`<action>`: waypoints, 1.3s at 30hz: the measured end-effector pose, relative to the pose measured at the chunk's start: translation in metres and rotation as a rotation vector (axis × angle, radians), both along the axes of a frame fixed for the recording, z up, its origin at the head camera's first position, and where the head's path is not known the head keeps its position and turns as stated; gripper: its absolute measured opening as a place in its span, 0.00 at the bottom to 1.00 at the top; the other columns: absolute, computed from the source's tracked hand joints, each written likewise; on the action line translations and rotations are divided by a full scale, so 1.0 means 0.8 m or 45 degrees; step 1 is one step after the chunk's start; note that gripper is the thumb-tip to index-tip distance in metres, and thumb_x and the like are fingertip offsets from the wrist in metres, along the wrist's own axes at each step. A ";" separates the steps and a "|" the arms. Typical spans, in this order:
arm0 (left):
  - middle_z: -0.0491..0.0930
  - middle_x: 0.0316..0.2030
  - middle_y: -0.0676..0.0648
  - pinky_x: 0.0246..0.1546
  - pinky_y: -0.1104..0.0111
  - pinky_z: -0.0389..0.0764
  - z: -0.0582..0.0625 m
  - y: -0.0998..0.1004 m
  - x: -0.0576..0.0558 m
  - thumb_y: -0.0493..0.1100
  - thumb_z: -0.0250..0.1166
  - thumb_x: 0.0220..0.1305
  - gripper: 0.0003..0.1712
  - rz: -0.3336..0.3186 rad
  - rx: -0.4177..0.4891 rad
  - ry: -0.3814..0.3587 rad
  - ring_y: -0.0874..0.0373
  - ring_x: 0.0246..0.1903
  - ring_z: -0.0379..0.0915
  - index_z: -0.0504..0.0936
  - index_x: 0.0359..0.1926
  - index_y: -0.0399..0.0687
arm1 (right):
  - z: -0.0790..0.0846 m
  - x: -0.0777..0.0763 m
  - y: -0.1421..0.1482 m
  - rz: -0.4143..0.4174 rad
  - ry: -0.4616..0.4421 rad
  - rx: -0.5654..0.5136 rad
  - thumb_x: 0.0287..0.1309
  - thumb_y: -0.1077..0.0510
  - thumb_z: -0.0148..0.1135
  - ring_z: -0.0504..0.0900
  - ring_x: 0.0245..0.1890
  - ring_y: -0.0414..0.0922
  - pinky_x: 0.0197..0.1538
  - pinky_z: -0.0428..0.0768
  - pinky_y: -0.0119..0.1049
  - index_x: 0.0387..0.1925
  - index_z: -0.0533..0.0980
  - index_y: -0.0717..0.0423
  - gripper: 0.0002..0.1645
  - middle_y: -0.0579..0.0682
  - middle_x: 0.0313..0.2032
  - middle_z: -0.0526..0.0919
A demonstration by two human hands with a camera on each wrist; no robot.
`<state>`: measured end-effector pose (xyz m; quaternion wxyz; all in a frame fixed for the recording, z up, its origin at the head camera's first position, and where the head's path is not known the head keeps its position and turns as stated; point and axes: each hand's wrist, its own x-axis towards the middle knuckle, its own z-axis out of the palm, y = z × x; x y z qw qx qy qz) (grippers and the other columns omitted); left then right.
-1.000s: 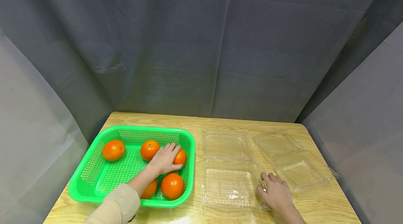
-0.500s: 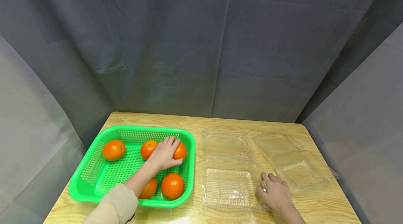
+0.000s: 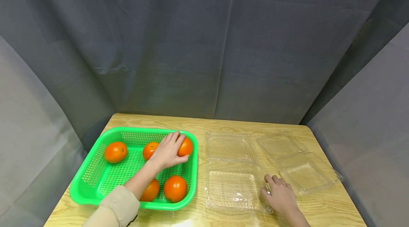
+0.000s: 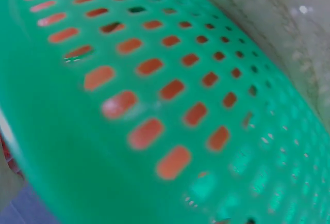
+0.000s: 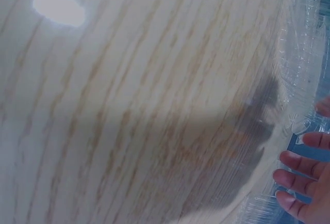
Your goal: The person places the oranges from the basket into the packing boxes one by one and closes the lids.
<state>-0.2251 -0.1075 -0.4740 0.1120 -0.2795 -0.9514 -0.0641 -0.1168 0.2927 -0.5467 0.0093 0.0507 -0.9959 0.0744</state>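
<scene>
My left hand point(image 3: 167, 150) grips an orange point(image 3: 185, 147) by the right wall of a green plastic basket point(image 3: 76, 188). Part of that orange is behind the fingers. A second orange point(image 3: 150, 150) shows just left of the hand, and two more, a whole orange point(image 3: 175, 188) and one partly behind the forearm, are nearer the front. Beside an opened clear plastic container point(image 3: 231, 184), my right hand point(image 3: 281, 195) rests with relaxed, slightly bent fingers, its thumb at the container's right edge. In the right wrist view the fingers point(image 5: 299, 182) are spread apart.
Another opened clear container point(image 3: 306, 173) lies at the right of the wooden table point(image 3: 326, 209). One more orange point(image 3: 115, 152) sits in the basket's far left. Grey curtains point(image 3: 166, 42) enclose the back and sides. The left wrist view is filled by the basket's perforated wall point(image 4: 77, 146).
My left hand has moved slightly away from me and to the right, and the orange in it has shifted up toward the basket's right rim. The right hand has stayed in place.
</scene>
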 end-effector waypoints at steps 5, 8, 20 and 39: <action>0.67 0.52 0.41 0.47 0.57 0.70 0.010 0.010 0.004 0.64 0.54 0.50 0.40 -0.033 0.026 0.074 0.47 0.48 0.64 0.66 0.59 0.45 | -0.002 0.000 0.001 0.004 0.015 0.003 0.55 0.45 0.55 0.75 0.36 0.50 0.38 0.73 0.52 0.44 0.71 0.51 0.19 0.49 0.36 0.75; 0.67 0.51 0.41 0.46 0.58 0.71 0.015 0.018 0.007 0.65 0.54 0.49 0.40 -0.056 0.030 0.106 0.48 0.47 0.64 0.67 0.58 0.45 | -0.002 0.000 0.001 0.006 0.024 0.002 0.55 0.45 0.55 0.75 0.36 0.50 0.37 0.73 0.52 0.44 0.71 0.51 0.19 0.49 0.36 0.75; 0.68 0.49 0.43 0.44 0.61 0.71 0.019 0.065 0.019 0.66 0.58 0.48 0.40 -0.153 0.071 0.113 0.50 0.45 0.64 0.68 0.57 0.47 | -0.002 0.000 0.001 0.005 0.022 -0.004 0.55 0.46 0.55 0.75 0.37 0.50 0.38 0.73 0.52 0.44 0.71 0.51 0.19 0.49 0.36 0.75; 0.66 0.47 0.49 0.43 0.65 0.71 0.009 0.142 0.036 0.66 0.58 0.48 0.38 -0.280 0.007 0.072 0.55 0.45 0.64 0.68 0.56 0.52 | -0.002 0.002 0.000 0.017 0.064 -0.013 0.54 0.46 0.56 0.76 0.38 0.52 0.39 0.74 0.54 0.45 0.71 0.53 0.20 0.53 0.39 0.77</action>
